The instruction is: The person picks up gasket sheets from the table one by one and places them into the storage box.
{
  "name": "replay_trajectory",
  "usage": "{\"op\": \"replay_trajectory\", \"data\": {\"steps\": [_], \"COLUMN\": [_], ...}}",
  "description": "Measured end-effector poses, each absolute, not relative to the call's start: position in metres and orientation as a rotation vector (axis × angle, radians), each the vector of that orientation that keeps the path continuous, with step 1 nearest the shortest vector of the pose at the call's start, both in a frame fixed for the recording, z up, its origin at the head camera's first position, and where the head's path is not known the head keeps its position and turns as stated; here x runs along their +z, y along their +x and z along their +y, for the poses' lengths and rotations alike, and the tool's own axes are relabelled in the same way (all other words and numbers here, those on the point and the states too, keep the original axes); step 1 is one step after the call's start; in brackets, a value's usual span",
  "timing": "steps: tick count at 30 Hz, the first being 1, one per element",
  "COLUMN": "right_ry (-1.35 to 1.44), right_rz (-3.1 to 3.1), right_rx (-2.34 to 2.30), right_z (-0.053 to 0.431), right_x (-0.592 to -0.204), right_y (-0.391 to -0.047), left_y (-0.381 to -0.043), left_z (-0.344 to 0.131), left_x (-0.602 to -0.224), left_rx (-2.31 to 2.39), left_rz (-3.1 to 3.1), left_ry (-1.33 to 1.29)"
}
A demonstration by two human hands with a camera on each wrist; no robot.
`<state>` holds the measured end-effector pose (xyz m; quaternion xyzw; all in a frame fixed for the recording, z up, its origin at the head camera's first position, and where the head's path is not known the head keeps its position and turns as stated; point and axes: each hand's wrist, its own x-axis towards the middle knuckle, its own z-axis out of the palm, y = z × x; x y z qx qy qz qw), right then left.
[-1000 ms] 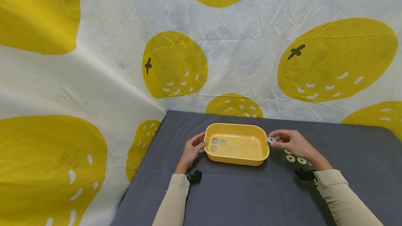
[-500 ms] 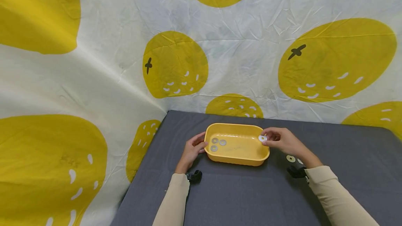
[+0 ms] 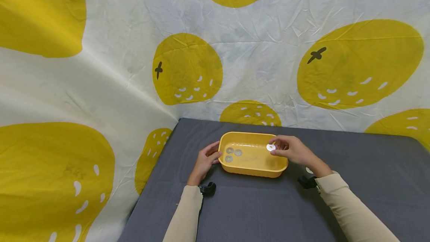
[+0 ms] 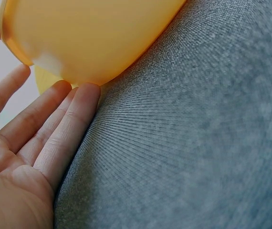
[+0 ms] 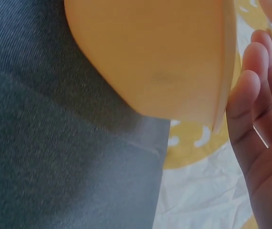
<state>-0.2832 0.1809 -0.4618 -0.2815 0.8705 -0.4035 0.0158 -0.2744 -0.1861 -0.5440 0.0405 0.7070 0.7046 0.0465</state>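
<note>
A yellow plastic basin [image 3: 255, 167] stands on the dark cloth, with three flat metal washers [image 3: 228, 158] lying at its left end. My left hand [image 3: 203, 161] holds that end, thumb over the rim and fingers against the outer wall; in the left wrist view the fingertips [image 4: 87, 93] meet the wall low, near the cloth. Over the right part of the basin, my right hand [image 3: 295, 150] pinches another washer [image 3: 270, 147] between thumb and fingers. In the right wrist view, the hand's fingers [image 5: 243, 90] overlap the rim and only a sliver of the washer shows.
A washer [image 3: 309, 170] lies on the grey-covered table [image 3: 255, 208] right of the basin, partly hidden under my right wrist. White fabric [image 3: 258, 59] with yellow fruit prints hangs behind and to the left of the table.
My right hand has carried its washer leftward from outside the basin's right rim to over its interior. The forearm now covers more of the loose washers. The left hand and basin stay put.
</note>
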Motion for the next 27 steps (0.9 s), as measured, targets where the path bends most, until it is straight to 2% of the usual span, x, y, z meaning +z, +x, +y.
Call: {"op": "replay_trajectory", "data": {"steps": [27], "right_ry": [-0.897], "right_rz": [2.674], "right_rx": [-1.215], "right_z": [0.134], "right_x": [-0.461], "right_y": [-0.292], "left_y": [-0.274], "left_z": [-0.186], "left_x": [-0.544], "left_rx": [2.156], "left_rz": [2.151], "left_ry": [0.130]}}
